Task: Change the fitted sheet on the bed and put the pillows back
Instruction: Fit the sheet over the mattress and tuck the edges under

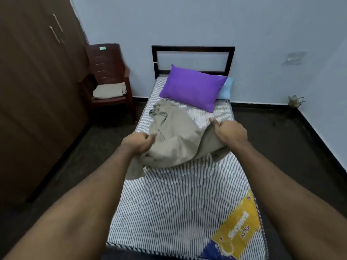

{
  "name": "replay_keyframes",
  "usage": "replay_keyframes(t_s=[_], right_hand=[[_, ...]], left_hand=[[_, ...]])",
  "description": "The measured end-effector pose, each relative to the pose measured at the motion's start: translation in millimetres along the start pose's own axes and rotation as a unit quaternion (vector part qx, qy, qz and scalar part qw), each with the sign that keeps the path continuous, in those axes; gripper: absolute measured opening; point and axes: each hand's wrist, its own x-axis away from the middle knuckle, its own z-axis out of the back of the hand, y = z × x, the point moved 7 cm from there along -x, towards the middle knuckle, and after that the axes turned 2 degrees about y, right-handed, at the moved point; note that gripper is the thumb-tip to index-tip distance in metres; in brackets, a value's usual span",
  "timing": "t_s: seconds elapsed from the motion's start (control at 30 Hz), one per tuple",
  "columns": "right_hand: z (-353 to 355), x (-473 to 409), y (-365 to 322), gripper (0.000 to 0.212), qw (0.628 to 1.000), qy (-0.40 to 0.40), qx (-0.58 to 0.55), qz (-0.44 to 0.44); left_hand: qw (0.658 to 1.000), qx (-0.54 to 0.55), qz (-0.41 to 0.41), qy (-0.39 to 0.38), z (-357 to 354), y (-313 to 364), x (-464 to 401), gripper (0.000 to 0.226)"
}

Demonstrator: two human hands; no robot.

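Note:
A crumpled beige sheet (173, 136) lies bunched over the middle of the bare striped mattress (180, 199). My left hand (138, 141) grips its near left edge, with a corner hanging below the fist. My right hand (230, 132) grips the near right edge, lifted slightly above the mattress. The sheet's far end trails toward a purple pillow (192, 87) at the head of the bed. A light blue pillow (226, 89) sits partly hidden behind the purple one, below the black headboard (193, 48).
A dark red plastic chair (110, 77) stands left of the bed's head with a folded beige cloth (109, 90) on its seat. A brown wardrobe (37, 81) fills the left side. Dark floor runs along both sides of the bed. A small ornament (296, 101) sits by the right wall.

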Motion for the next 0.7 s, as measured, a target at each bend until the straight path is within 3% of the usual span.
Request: replay_keyframes(t_s=[0.1,0.23,0.3,0.33,0.37,0.4,0.53,0.7], right_hand=[[-41.0,35.1,27.4,0.097,0.995,-0.085,0.048,-0.01],[-80.5,81.4,61.3,0.097,0.985,-0.156,0.069,-0.019],[-97.4,101.1,68.3,0.091,0.977,-0.201,0.076,-0.016],[-105.0,108.3,68.4,0.086,0.972,-0.223,0.078,-0.009],[-114.1,117.2,67.5,0.08,0.966,-0.247,0.076,0.0],[-121.9,123.4,64.9,0.074,0.961,-0.268,0.069,0.014],[-151.8,144.4,54.3,0.053,0.94,-0.339,0.02,0.045],[-169.7,157.5,47.2,0.036,0.918,-0.389,-0.023,0.071]], left_hand=[[0.984,-0.131,0.098,-0.068,-38.5,-69.6,28.3,0.058],[0.948,-0.152,0.241,-0.144,-82.0,-147.5,65.9,0.05],[0.935,-0.189,0.22,-0.203,-109.5,-158.9,67.5,0.06],[0.933,-0.196,0.205,-0.222,-122.8,-161.9,63.2,0.078],[0.939,-0.159,0.215,-0.216,-141.7,-166.4,61.5,0.097],[0.943,-0.167,0.199,-0.208,-144.1,-149.9,64.4,0.099],[0.972,-0.126,0.042,-0.195,-164.6,-46.7,73.7,0.063],[0.973,-0.088,-0.028,-0.212,-206.1,15.3,75.3,0.059]])
